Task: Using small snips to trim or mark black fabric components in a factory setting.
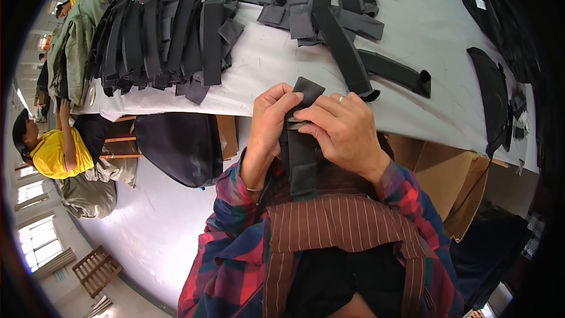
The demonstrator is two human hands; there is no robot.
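A dark strip is held in the pinched grip of the left hand and the right hand, near the white surface.

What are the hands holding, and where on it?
A long, flat, dark-grey fabric strip: the left hand pinches near its upper end, the right hand pinches slightly lower.

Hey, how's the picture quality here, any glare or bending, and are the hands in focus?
In the head view, the lower-left window is largely washed out and the floor shows glare; in the head view, fisheye distortion bows the table's near edge, with a black rim; in the head view, the left hand, right hand and dark strip look fairly sharp.
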